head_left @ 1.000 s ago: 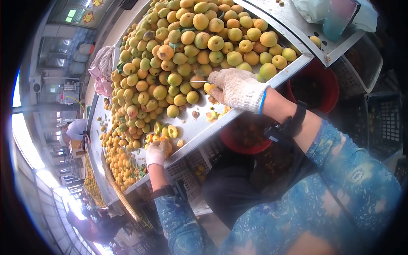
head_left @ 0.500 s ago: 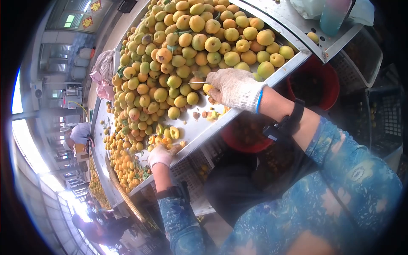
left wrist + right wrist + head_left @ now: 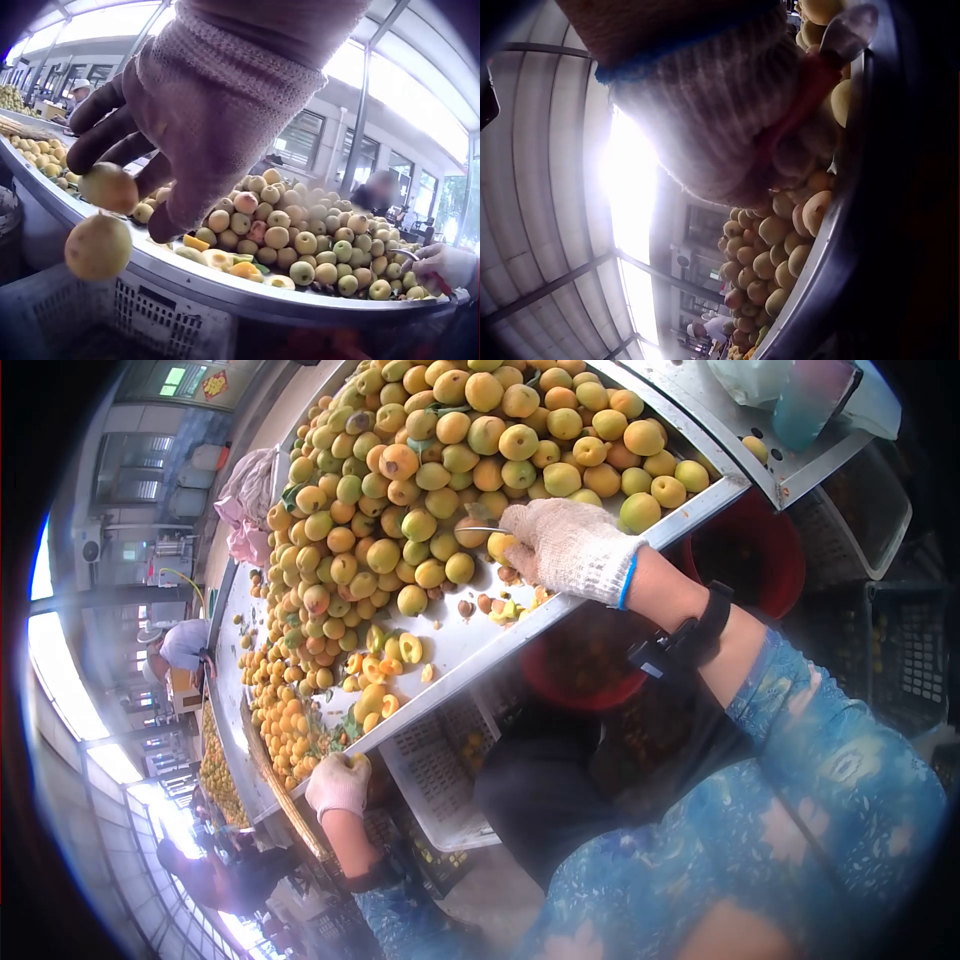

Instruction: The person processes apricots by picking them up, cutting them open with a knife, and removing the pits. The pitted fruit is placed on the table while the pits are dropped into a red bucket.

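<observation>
My gloved left hand (image 3: 338,785) is past the table's front edge, at the near left. The left wrist view shows its fingers spread loosely, with an apricot (image 3: 110,186) overlapping the fingertips and a second apricot (image 3: 97,247) just below, clear of the hand. Cut apricot halves (image 3: 410,648) lie on the metal table (image 3: 455,645). In my gloved right hand (image 3: 575,545), near the table's rim, I grip a red-handled tool (image 3: 799,105) with a thin curved metal blade (image 3: 487,529). Its blade points left, toward the heap of whole apricots (image 3: 400,510).
A white slotted crate (image 3: 154,319) stands below the table edge. Red buckets (image 3: 575,675) sit under the rim, and dark crates (image 3: 905,650) stand at the right. Pits and scraps (image 3: 500,610) lie near my right hand. A person (image 3: 185,645) works farther along.
My left hand has left the cut halves and moved left and toward me, past the table edge, and its apricots have come loose. The right hand stays almost in place with the tool.
</observation>
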The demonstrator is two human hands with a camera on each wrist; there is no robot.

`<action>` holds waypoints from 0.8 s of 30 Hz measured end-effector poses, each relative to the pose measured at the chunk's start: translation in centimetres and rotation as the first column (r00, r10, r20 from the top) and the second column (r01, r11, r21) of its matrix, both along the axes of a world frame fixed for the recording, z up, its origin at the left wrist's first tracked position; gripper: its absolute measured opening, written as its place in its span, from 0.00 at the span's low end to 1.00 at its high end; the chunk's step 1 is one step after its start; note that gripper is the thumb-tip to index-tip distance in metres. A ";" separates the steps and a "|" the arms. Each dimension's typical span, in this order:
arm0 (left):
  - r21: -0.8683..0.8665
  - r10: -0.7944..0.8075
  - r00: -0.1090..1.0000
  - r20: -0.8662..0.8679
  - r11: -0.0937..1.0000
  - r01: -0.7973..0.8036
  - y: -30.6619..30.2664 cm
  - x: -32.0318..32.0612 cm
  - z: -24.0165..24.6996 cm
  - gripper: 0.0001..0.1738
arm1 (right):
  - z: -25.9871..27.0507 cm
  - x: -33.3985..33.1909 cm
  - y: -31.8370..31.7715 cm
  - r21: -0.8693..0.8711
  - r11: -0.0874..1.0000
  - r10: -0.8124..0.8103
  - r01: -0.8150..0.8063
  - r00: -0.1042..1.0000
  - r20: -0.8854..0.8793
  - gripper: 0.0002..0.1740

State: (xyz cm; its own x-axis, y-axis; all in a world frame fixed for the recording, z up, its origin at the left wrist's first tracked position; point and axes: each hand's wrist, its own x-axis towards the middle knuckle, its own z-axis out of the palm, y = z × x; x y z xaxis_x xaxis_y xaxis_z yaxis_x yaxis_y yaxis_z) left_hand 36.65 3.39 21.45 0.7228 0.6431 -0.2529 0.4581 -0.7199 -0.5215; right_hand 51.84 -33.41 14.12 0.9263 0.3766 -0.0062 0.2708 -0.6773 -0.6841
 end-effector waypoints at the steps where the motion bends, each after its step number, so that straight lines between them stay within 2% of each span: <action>1: -0.034 0.048 0.994 -0.094 0.998 -0.051 1.1 -1.2 0.0 0.25 | 0.0 0.0 -0.1 0.000 1.000 0.001 -0.001 1.000 0.016 0.15; 2: -0.130 0.066 0.997 -0.031 0.989 -0.070 1.9 -2.0 -0.1 0.32 | -0.2 0.0 0.1 0.002 1.000 0.004 -0.004 1.000 0.026 0.15; 3: -0.128 0.070 0.997 -0.028 0.989 -0.073 2.4 -2.2 -1.0 0.32 | -0.4 -0.1 0.2 0.004 1.000 0.007 -0.007 1.000 0.028 0.15; 4: -0.109 -0.074 0.977 0.201 0.989 0.098 3.2 -2.2 -2.2 0.36 | -0.6 -0.1 0.2 0.007 1.000 0.001 -0.001 0.999 0.039 0.15; 5: -0.053 -0.214 0.885 0.413 0.965 0.258 3.8 -2.2 -3.0 0.40 | -0.5 -0.2 0.3 0.007 1.000 -0.005 0.004 0.999 0.048 0.15; 6: -0.055 -0.212 0.886 0.413 0.965 0.257 3.9 -1.5 -3.5 0.40 | -0.3 -0.3 0.4 0.005 1.000 -0.003 0.003 0.999 0.048 0.15; 8: -0.258 -0.136 0.873 0.468 0.924 0.282 3.7 1.7 -5.0 0.47 | 0.1 -0.4 0.3 -0.007 1.000 -0.020 0.020 1.000 -0.013 0.15; 11: -0.375 -0.107 0.924 0.367 0.892 0.252 5.1 5.2 -8.3 0.51 | 0.2 -0.4 0.2 -0.023 1.000 -0.019 0.019 1.000 0.001 0.15; 12: -0.445 -0.028 0.946 0.322 0.878 0.177 4.7 6.1 -8.6 0.54 | 0.2 -0.3 0.2 -0.029 0.999 -0.022 0.022 1.000 -0.002 0.15; 15: -0.548 0.039 0.976 0.213 0.832 0.086 3.9 7.1 -9.2 0.55 | 0.0 -0.2 0.3 -0.044 0.999 0.005 -0.004 1.000 0.009 0.15; 16: -0.563 0.063 0.970 0.234 0.822 0.083 4.7 7.1 -9.8 0.56 | -0.2 -0.2 0.4 -0.057 0.998 0.003 -0.001 0.999 0.039 0.15; 17: -0.565 0.066 0.972 0.227 0.822 0.076 5.0 6.8 -10.3 0.56 | -0.3 -0.2 0.6 -0.070 0.998 0.002 0.003 0.997 0.071 0.15; 19: -0.469 0.000 0.939 0.343 0.866 0.172 5.3 6.3 -10.7 0.55 | -0.6 -0.4 0.9 -0.066 0.998 0.000 0.007 0.996 0.093 0.15; 20: -0.406 -0.044 0.926 0.376 0.890 0.208 5.4 6.2 -11.1 0.50 | -0.8 -0.4 1.0 -0.062 0.998 -0.005 0.013 0.992 0.124 0.15; 23: -0.390 -0.003 0.951 0.311 0.911 0.131 2.5 6.7 -9.4 0.47 | 0.1 -0.8 1.4 -0.132 0.991 0.005 -0.001 0.999 0.033 0.15; 24: -0.403 -0.005 0.951 0.310 0.905 0.136 3.2 7.0 -10.2 0.45 | 0.1 -0.8 1.4 -0.140 0.990 0.023 -0.018 0.999 0.031 0.15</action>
State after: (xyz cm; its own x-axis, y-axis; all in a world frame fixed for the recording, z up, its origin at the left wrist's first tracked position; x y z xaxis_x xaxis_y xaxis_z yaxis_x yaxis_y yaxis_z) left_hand 43.65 6.61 11.22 0.8451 0.4709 -0.2531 0.4826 -0.8757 -0.0176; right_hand 51.00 -32.02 14.22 0.9190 0.3932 -0.0299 0.3062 -0.7594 -0.5741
